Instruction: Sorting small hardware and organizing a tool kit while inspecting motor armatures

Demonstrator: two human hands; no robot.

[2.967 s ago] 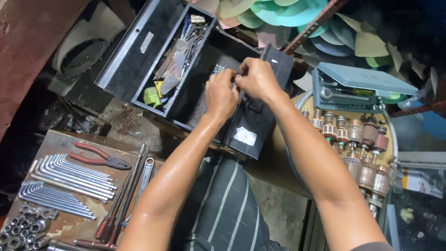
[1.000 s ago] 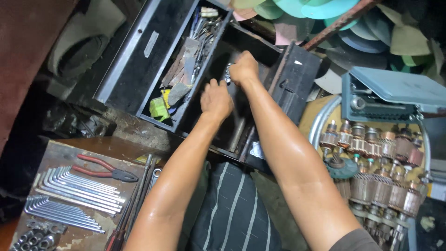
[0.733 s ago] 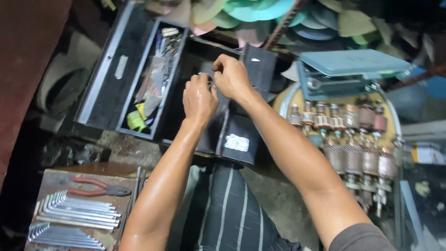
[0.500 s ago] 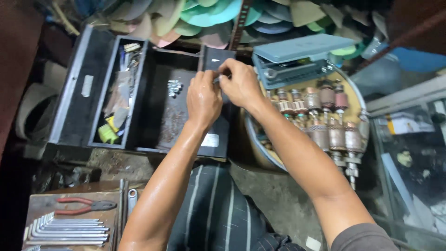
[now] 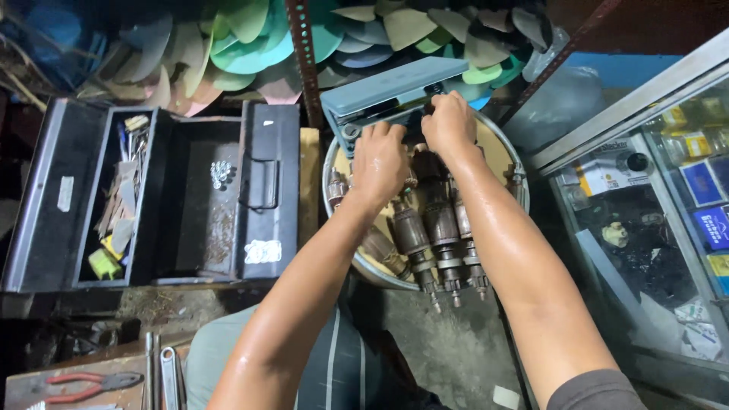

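- Grey-blue plastic case [image 5: 391, 95] lies partly open on the far rim of a round metal tub [image 5: 501, 156], its lid raised towards the shelf upright.
- Left hand [image 5: 380, 161] — knuckles up, fingers curled down at the case's near edge beside a row of sockets; whether the fingers grip anything I cannot tell.
- Right hand [image 5: 449, 121] is closed over the case's near edge, just right of the left hand.
- Brown motor armatures [image 5: 440, 228] fill the tub under both wrists, shafts pointing to its near rim.
- Black metal toolbox [image 5: 163, 201] stands open, well to the left of the tub — loose tools in its left tray.
- Red-handled pliers [image 5: 83, 383] lie on a board at the bottom left corner.
- Glass display cabinet [image 5: 653, 205] stands to the right.
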